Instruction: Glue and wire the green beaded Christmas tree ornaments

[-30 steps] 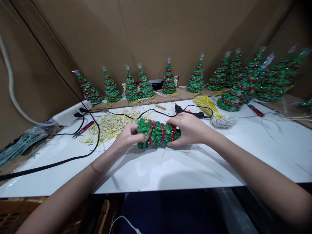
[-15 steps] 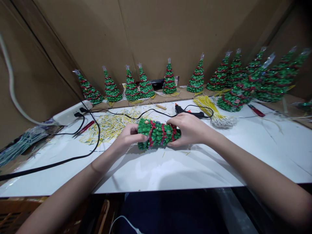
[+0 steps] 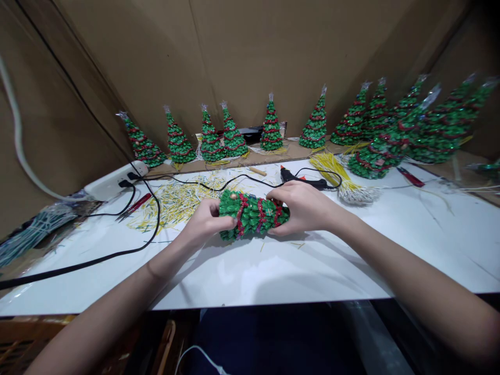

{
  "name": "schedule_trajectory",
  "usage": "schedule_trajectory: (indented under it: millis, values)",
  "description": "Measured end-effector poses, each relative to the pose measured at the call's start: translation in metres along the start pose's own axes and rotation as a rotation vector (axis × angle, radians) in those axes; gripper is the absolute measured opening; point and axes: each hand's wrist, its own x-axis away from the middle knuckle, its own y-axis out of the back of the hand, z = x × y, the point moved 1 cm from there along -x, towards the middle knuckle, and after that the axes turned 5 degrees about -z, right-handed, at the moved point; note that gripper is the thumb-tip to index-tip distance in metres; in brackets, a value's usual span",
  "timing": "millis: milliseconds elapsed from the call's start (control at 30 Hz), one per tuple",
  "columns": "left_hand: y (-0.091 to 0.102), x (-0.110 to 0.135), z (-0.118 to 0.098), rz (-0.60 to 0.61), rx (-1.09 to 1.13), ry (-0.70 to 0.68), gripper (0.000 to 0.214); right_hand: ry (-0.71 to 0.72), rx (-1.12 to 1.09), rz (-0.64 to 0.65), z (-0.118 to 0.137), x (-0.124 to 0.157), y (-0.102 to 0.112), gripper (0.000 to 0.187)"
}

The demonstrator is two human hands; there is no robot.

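Observation:
A small green Christmas tree (image 3: 253,214) with red garland lies on its side between my two hands, just over the white tabletop. My left hand (image 3: 208,221) grips its wide base end, thumb on the near side. Around the narrow top end, my right hand (image 3: 302,208) closes with thumb and fingers; the tip is hidden in the palm. Behind my right hand rests a black glue gun (image 3: 302,179) with an orange tip. Many yellow, white and dark wire snippets (image 3: 175,205) are scattered beyond my left hand.
Several finished-looking trees (image 3: 271,127) stand along the back ledge. A yellow wire bundle (image 3: 339,177) lies behind my right hand. Red-handled tools (image 3: 412,178) sit right and left. A power strip (image 3: 115,181) and black cable (image 3: 156,224) occupy the left side.
The tree and my left hand have shifted very slightly left. Both hands keep their hold, and everything else stays in place.

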Motion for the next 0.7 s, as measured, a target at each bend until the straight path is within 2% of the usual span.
schedule_trajectory:
  millis: [300, 500, 633, 700]
  values:
    - [-0.0003, 0.0009, 0.0, 0.007, 0.0, -0.006, 0.014, 0.001, -0.007, 0.004, -0.0007, 0.0004, -0.0006, 0.043]
    - [0.0008, -0.0003, 0.0005, 0.054, -0.005, -0.013, 0.017, 0.002, -0.01, 0.005, -0.0035, 0.0018, -0.0037, 0.045]
    - [0.0032, -0.0002, 0.0022, 0.104, -0.069, -0.059, 0.017, 0.001, 0.011, -0.032, -0.0045, 0.0028, -0.0058, 0.046]
    - [0.0048, 0.0014, 0.0002, 0.103, -0.15, -0.127, 0.015, -0.001, 0.02, -0.074, -0.0042, 0.0029, -0.0051, 0.045]
